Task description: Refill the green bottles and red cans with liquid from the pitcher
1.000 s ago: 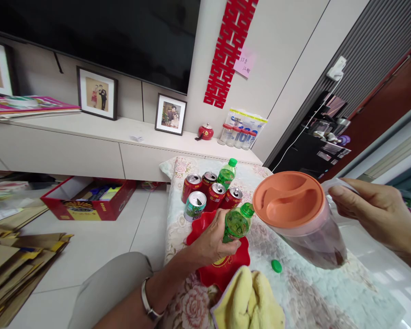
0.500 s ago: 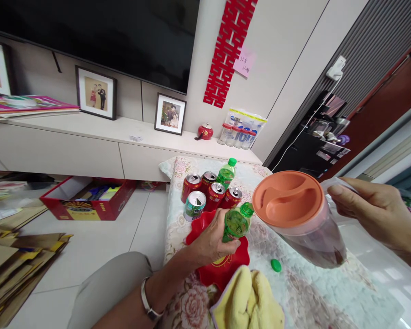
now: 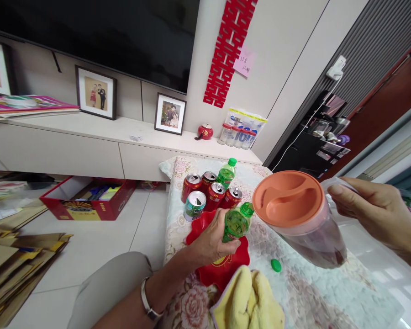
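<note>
My left hand is wrapped round an uncapped green plastic bottle, held above a red scalloped tray. By its handle, my right hand grips a clear pitcher with an orange lid and dark liquid inside. The pitcher is tilted, its lid edge close to the bottle's mouth. A loose green cap lies on the flowered tablecloth. In front of the tray is a folded yellow cloth.
Several opened drink cans and a capped green bottle stand behind the tray. Farther back, a low cabinet bears framed photos and red-lidded jars. On the floor at left are a red box and flattened cardboard.
</note>
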Tool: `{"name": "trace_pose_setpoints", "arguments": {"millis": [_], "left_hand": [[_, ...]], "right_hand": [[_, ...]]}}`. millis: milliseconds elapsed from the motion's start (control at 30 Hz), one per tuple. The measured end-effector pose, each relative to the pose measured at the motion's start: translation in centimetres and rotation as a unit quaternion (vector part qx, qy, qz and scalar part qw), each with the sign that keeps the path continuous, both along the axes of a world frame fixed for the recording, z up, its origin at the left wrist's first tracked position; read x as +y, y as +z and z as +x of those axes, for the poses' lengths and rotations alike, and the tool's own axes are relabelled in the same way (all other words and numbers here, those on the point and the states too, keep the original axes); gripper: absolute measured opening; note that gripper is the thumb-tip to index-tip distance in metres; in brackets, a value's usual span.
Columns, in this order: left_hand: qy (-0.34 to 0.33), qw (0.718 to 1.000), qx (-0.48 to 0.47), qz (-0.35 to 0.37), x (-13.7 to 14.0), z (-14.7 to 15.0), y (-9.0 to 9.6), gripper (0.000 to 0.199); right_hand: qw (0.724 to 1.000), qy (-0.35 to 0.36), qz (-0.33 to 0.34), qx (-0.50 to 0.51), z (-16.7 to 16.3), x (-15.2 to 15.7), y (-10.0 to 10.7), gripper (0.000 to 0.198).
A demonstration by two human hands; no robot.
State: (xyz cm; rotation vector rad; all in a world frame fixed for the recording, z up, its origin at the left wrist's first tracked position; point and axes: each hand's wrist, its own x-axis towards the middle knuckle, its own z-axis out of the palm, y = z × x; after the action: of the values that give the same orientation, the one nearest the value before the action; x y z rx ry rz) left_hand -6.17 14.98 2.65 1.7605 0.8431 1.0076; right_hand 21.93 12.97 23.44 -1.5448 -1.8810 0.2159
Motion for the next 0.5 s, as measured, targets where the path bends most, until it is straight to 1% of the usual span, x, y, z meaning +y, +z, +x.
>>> {"name": "trace_pose_setpoints", "arguments": {"millis": [233, 500], "left_hand": [[0.002, 1.000, -0.001, -0.002, -0.10, 0.01, 0.04, 0.043], [0.001, 1.000, -0.002, -0.002, -0.12, -0.01, 0.04, 0.044]], "right_hand": [[1.000, 0.002, 0.006, -0.009, -0.27, -0.05, 0.25, 0.061], [1.000, 0.002, 0.007, -0.011, -0.11, 0.00, 0.07, 0.059]]}}
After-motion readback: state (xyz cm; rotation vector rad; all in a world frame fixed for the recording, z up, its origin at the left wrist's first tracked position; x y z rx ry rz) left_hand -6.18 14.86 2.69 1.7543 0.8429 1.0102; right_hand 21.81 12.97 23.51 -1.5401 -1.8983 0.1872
